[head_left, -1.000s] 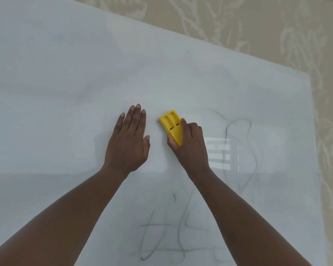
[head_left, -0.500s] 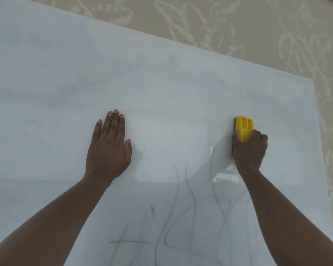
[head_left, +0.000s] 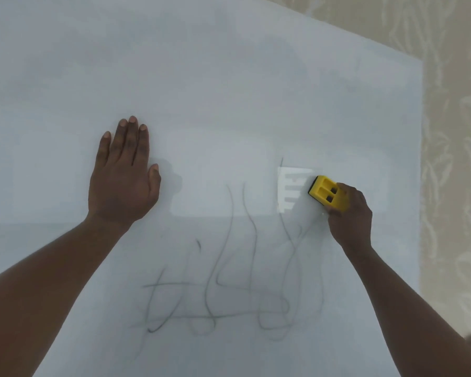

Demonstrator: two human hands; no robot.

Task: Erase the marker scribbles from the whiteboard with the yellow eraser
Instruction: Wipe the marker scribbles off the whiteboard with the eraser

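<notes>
Most of the board (head_left: 229,77) looks clean from where I stand: the whole upper stretch and the left side show only faint grey haze, no lines. What's left is the tangle near the bottom edge. Scribbles (head_left: 229,295) loop and cross down there, a few long strokes climbing toward the middle, one thin line reaching up beside the bright reflection (head_left: 291,191) on the right.

Right hand (head_left: 350,216) is wrapped around the eraser (head_left: 327,195), fingers closed over its back end, the yellow body angled up and to the left, its dark pad down against the board, as far as I can tell. It sits toward the right edge, just right of that reflection and just above the top of the rightmost strokes. So the pad is at the upper fringe of the remaining marks, not yet in the thick of them.

Left hand (head_left: 123,175) is flat and spread, palm pressed on the board left of centre, holding nothing, well apart from the eraser. I'd say it's bracing the board.

My read: a good half done. Left to do is the low cluster, and it'll want sweeps down and leftward through the crossings. Beyond the right edge, only patterned cloth (head_left: 452,159).
</notes>
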